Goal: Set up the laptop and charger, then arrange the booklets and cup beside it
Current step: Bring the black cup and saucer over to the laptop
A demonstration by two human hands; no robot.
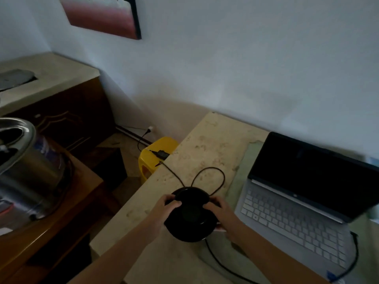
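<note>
Silver laptop (297, 212) open on pale stone table (211, 140), black charger cable (217, 177) laid out; left hand (166, 212) and right hand (221, 214) curl fingers round glossy black cup (191, 216), booklets unseen.

Dim room, pale bluish wall (235, 58), red-and-white canvas (106, 19) hung upper left, mottled beige stone surface (209, 140) against the wall, dark wooden cabinet (67, 111) at left, yellow stool (159, 145) between them.

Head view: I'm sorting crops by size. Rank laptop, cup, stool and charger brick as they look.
1. laptop
2. cup, though nearest the camera
3. stool, farther off and partly hidden, so its place against the cup is unsure
4. charger brick
</note>
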